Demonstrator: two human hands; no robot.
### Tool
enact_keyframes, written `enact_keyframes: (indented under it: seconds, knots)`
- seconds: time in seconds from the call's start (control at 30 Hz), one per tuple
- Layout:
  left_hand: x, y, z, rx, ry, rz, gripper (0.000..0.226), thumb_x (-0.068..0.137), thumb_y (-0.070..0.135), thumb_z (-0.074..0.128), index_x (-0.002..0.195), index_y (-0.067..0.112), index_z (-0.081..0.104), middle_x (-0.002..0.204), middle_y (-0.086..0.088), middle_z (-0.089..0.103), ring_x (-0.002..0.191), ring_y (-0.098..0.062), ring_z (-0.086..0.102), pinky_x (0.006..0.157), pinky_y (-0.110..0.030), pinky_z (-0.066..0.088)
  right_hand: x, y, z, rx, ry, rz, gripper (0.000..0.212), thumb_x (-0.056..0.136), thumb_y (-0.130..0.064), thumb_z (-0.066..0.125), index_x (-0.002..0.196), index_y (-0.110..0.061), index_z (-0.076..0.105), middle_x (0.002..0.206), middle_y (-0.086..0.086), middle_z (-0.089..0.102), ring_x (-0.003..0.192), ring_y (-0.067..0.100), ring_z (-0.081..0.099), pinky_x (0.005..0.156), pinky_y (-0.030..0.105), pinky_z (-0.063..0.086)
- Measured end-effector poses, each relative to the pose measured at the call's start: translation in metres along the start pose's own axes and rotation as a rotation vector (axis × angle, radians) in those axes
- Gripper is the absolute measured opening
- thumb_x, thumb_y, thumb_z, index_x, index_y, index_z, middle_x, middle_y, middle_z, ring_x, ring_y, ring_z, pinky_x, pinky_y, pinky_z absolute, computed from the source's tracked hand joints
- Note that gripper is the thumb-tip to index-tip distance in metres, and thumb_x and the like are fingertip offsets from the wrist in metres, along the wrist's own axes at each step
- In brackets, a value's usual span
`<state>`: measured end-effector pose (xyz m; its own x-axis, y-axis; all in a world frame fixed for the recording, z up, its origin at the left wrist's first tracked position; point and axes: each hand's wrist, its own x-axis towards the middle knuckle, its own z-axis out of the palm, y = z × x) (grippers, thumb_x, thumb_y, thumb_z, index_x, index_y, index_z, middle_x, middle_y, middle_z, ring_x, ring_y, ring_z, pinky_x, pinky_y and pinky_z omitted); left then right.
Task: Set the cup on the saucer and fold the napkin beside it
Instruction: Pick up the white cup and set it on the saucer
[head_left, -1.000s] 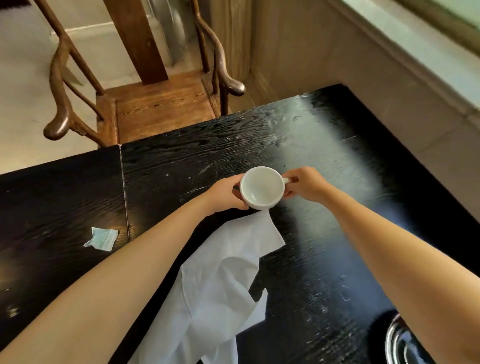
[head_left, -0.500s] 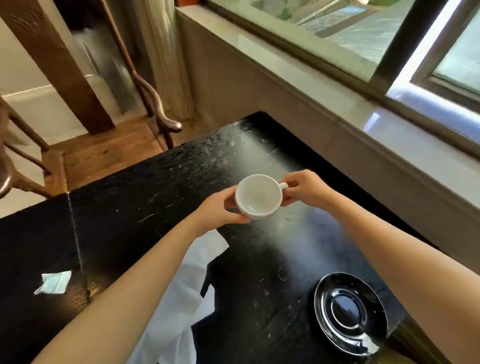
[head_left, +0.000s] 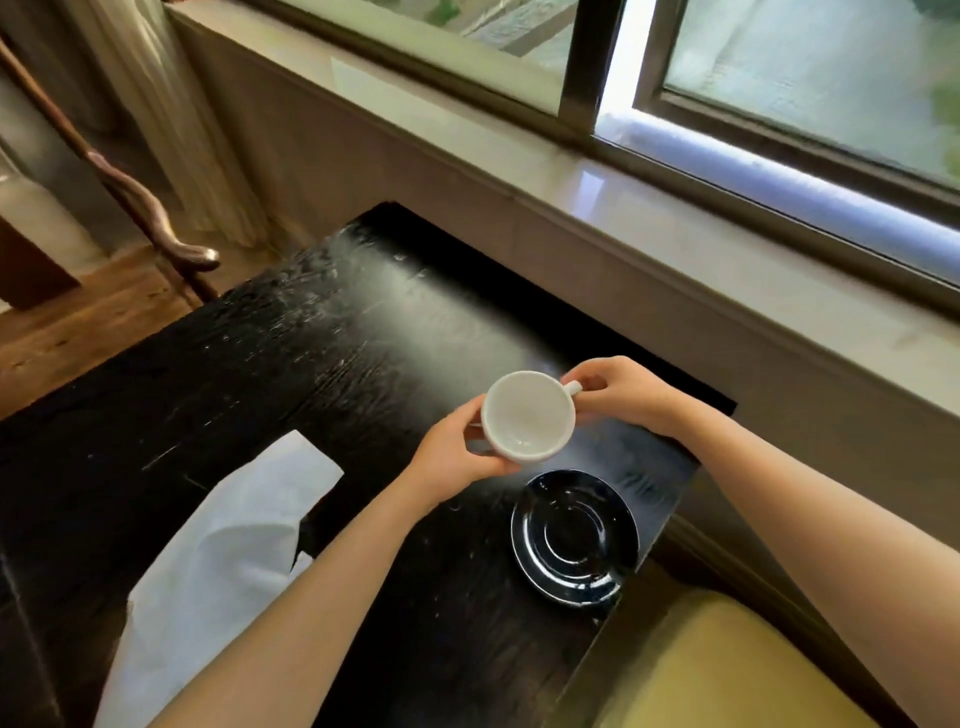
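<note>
A white cup (head_left: 527, 415) is held in the air above the black table (head_left: 291, 395), empty and upright. My right hand (head_left: 623, 397) pinches its handle. My left hand (head_left: 457, 452) cups its left side and underside. A glossy black saucer (head_left: 574, 538) lies on the table just below and to the right of the cup, near the table's right edge, with nothing on it. A white napkin (head_left: 223, 566) lies crumpled and unfolded on the table to the left, partly under my left forearm.
A stone window sill (head_left: 597, 208) and window run along the table's far right side. A wooden chair's armrest (head_left: 171, 244) stands beyond the far left corner. A yellow seat cushion (head_left: 727, 670) sits at the lower right, beside the table edge.
Both hands have carried the cup to the right, away from the napkin and close above the saucer. The view has swung right, bringing the whole saucer and the window into sight.
</note>
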<state>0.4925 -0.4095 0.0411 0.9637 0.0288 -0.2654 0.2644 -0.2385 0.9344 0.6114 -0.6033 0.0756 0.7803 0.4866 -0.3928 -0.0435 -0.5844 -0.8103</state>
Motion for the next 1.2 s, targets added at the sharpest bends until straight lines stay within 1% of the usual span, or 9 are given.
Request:
enact_keyframes:
  seconds: [0.2,0.33,0.4,0.5,0.63,0.77,0.93,1.1,1.2]
  knots:
    - [-0.007,-0.032,0.048,-0.009,-0.011,-0.077,0.075,0.061,0.005,0.082,0.126,0.030,0.053,0.118,0.006,0.063,0.111,-0.010,0.059,0.098,-0.041,0.050,-0.027,0.058,-0.003,0.201,-0.128,0.078,0.025,0.089,-0.008,0.058,0.113,-0.001,0.064,0.110,0.015,0.069,0.096,0.019,0.068,0.079,0.018,0.056]
    - [-0.016,-0.049,0.073,0.016,-0.011,-0.125,0.072,0.063,0.005,0.082,0.116,0.041,0.049,0.112,0.015,0.060,0.111,-0.010,0.056,0.095,-0.034,0.050,-0.038,0.089,0.009,0.218,-0.112,0.131,0.029,0.092,-0.018,0.056,0.117,-0.005,0.063,0.112,0.015,0.069,0.100,0.020,0.068,0.078,0.017,0.056]
    - [-0.020,-0.056,0.082,0.037,-0.013,-0.140,0.072,0.064,0.006,0.082,0.118,0.039,0.048,0.110,0.018,0.057,0.110,-0.008,0.055,0.093,-0.029,0.048,-0.042,0.102,0.015,0.207,-0.101,0.145,0.029,0.092,-0.019,0.056,0.116,-0.005,0.063,0.112,0.014,0.069,0.099,0.020,0.068,0.078,0.018,0.056]
    - [-0.024,-0.061,0.092,0.062,-0.020,-0.173,0.072,0.068,0.007,0.080,0.127,0.031,0.047,0.114,0.014,0.054,0.109,-0.007,0.052,0.090,-0.025,0.045,-0.044,0.115,0.021,0.208,-0.087,0.151,0.026,0.090,-0.020,0.059,0.112,-0.006,0.066,0.111,0.014,0.069,0.099,0.022,0.068,0.088,0.029,0.056]
    - [-0.029,-0.066,0.102,0.098,-0.008,-0.190,0.072,0.068,0.010,0.080,0.130,0.027,0.046,0.119,0.009,0.055,0.112,-0.010,0.052,0.098,-0.033,0.048,-0.045,0.123,0.025,0.229,-0.067,0.151,0.028,0.090,-0.018,0.059,0.111,-0.002,0.064,0.112,0.017,0.067,0.099,0.024,0.068,0.083,0.023,0.057]
    - [-0.031,-0.067,0.109,0.131,0.005,-0.177,0.072,0.067,0.011,0.081,0.130,0.024,0.047,0.116,0.010,0.054,0.110,-0.010,0.052,0.097,-0.033,0.048,-0.045,0.126,0.028,0.181,-0.038,0.152,0.027,0.090,-0.019,0.059,0.110,-0.002,0.065,0.111,0.015,0.067,0.098,0.023,0.067,0.078,0.019,0.056]
    - [-0.032,-0.068,0.112,0.168,0.004,-0.175,0.070,0.066,0.011,0.081,0.127,0.021,0.048,0.116,0.007,0.055,0.110,-0.012,0.052,0.098,-0.038,0.049,-0.044,0.127,0.030,0.133,-0.008,0.154,0.028,0.091,-0.019,0.057,0.113,-0.004,0.065,0.111,0.012,0.068,0.086,0.016,0.067,0.069,0.012,0.055]
    - [-0.033,-0.067,0.115,0.192,0.005,-0.169,0.069,0.067,0.013,0.081,0.127,0.020,0.048,0.115,0.008,0.054,0.110,-0.011,0.051,0.097,-0.033,0.047,-0.044,0.130,0.029,0.086,0.063,0.156,0.025,0.089,-0.016,0.060,0.111,-0.005,0.068,0.108,0.009,0.070,0.077,0.007,0.068,0.059,0.006,0.052]
    - [-0.034,-0.068,0.118,0.204,0.009,-0.164,0.069,0.067,0.015,0.081,0.128,0.020,0.047,0.120,0.004,0.056,0.112,-0.012,0.051,0.099,-0.036,0.047,-0.045,0.132,0.029,0.060,0.078,0.149,0.025,0.089,-0.018,0.061,0.110,-0.007,0.069,0.105,0.008,0.071,0.077,0.007,0.069,0.059,0.005,0.051]
